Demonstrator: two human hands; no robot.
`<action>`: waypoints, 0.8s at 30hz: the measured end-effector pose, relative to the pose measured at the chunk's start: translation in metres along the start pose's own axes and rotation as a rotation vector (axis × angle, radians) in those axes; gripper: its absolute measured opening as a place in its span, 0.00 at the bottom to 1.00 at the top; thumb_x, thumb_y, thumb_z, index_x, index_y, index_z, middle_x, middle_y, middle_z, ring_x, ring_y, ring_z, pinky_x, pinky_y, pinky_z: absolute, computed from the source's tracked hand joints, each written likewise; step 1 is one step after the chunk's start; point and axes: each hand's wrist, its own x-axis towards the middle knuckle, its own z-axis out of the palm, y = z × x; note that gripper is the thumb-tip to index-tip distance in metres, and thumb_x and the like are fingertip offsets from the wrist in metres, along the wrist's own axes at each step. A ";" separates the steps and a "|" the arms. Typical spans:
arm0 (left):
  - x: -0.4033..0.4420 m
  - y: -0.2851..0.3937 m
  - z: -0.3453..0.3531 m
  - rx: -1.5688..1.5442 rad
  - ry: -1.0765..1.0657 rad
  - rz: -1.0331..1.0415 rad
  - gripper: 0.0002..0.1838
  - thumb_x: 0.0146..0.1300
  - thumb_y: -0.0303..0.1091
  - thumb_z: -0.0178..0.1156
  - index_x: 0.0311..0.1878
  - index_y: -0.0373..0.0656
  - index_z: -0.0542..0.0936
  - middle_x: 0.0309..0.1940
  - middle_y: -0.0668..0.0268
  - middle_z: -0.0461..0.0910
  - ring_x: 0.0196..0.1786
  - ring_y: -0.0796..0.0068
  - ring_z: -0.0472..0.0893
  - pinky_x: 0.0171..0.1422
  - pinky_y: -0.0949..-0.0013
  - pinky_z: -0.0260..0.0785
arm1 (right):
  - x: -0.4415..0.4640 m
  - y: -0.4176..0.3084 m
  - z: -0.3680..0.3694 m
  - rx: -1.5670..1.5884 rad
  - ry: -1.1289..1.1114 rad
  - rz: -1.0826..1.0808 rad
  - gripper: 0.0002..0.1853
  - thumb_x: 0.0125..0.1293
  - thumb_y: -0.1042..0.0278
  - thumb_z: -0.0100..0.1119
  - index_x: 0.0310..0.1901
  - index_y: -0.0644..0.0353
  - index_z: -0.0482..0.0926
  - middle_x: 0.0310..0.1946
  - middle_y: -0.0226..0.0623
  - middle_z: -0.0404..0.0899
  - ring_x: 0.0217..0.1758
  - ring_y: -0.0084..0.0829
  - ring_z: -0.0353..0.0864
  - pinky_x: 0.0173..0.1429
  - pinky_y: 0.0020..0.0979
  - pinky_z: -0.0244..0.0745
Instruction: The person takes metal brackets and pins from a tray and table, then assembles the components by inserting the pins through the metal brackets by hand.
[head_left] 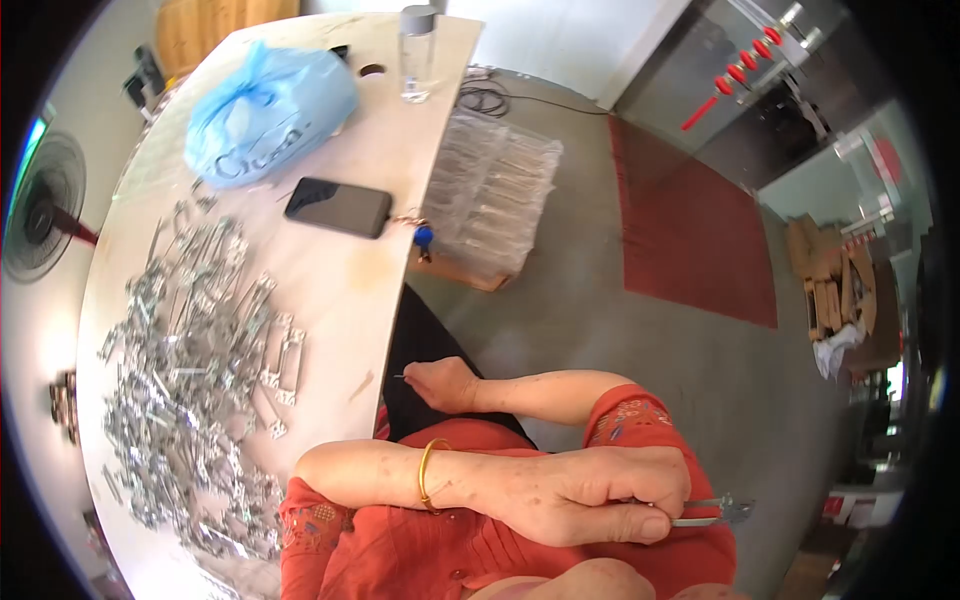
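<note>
My left hand, with a gold bangle on its wrist, reaches across my body to the right. Its thumb and fingers pinch a narrow silvery metal bracket, whose far end sticks out past the fingertips. My right hand is closed above my dark trousers, near the table edge. A thin, light-coloured tip pokes out of that fist; the rest is hidden. On the table lies a big heap of similar metal brackets, with a few loose ones at its side.
A phone with a blue charm lies by the table edge. Behind it stand a tied blue plastic bag and a clear bottle. A box of clear plastic packs stands on the floor beside the table. A fan is at left.
</note>
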 end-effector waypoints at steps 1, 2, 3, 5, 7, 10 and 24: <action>0.001 -0.002 0.002 0.014 0.023 0.008 0.06 0.79 0.32 0.51 0.46 0.39 0.73 0.48 0.59 0.70 0.49 0.63 0.72 0.56 0.61 0.67 | 0.000 0.000 0.001 -0.023 -0.006 0.002 0.07 0.71 0.64 0.57 0.41 0.57 0.75 0.26 0.43 0.82 0.30 0.49 0.84 0.32 0.47 0.78; 0.002 -0.003 0.003 0.092 0.076 0.066 0.07 0.79 0.33 0.51 0.45 0.39 0.73 0.46 0.61 0.69 0.48 0.64 0.71 0.55 0.61 0.67 | 0.001 0.000 0.002 -0.012 -0.027 -0.013 0.07 0.71 0.64 0.57 0.41 0.57 0.75 0.26 0.43 0.82 0.30 0.49 0.84 0.32 0.47 0.78; 0.003 -0.005 0.006 0.166 0.127 0.121 0.08 0.80 0.33 0.51 0.43 0.40 0.73 0.45 0.62 0.69 0.47 0.65 0.71 0.55 0.61 0.66 | 0.002 0.000 0.004 -0.022 -0.011 -0.021 0.07 0.71 0.64 0.57 0.41 0.57 0.75 0.26 0.43 0.82 0.30 0.49 0.84 0.32 0.47 0.78; 0.002 -0.008 0.009 0.221 0.225 0.120 0.09 0.80 0.34 0.51 0.42 0.40 0.73 0.43 0.63 0.69 0.46 0.66 0.70 0.55 0.62 0.66 | 0.004 0.000 0.007 -0.052 -0.015 -0.022 0.07 0.72 0.63 0.57 0.42 0.57 0.74 0.27 0.43 0.82 0.31 0.48 0.84 0.32 0.47 0.78; -0.001 -0.012 0.007 0.283 0.273 0.112 0.10 0.79 0.36 0.52 0.43 0.39 0.73 0.44 0.64 0.69 0.45 0.68 0.70 0.53 0.66 0.66 | 0.006 -0.001 0.008 -0.056 -0.036 -0.031 0.07 0.72 0.63 0.56 0.42 0.57 0.74 0.27 0.42 0.82 0.30 0.48 0.84 0.32 0.47 0.78; -0.005 -0.009 0.011 0.302 0.248 0.121 0.09 0.79 0.35 0.52 0.42 0.40 0.73 0.42 0.64 0.68 0.45 0.68 0.70 0.53 0.66 0.66 | 0.005 -0.003 0.009 -0.081 -0.060 -0.025 0.07 0.72 0.63 0.56 0.42 0.57 0.73 0.26 0.42 0.81 0.30 0.48 0.84 0.32 0.47 0.78; -0.023 0.013 0.012 0.314 0.278 0.149 0.06 0.78 0.30 0.53 0.44 0.38 0.75 0.46 0.60 0.71 0.55 0.62 0.72 0.61 0.62 0.65 | 0.008 -0.002 0.010 -0.101 -0.022 -0.071 0.06 0.70 0.66 0.59 0.41 0.57 0.74 0.26 0.41 0.81 0.29 0.48 0.83 0.30 0.47 0.76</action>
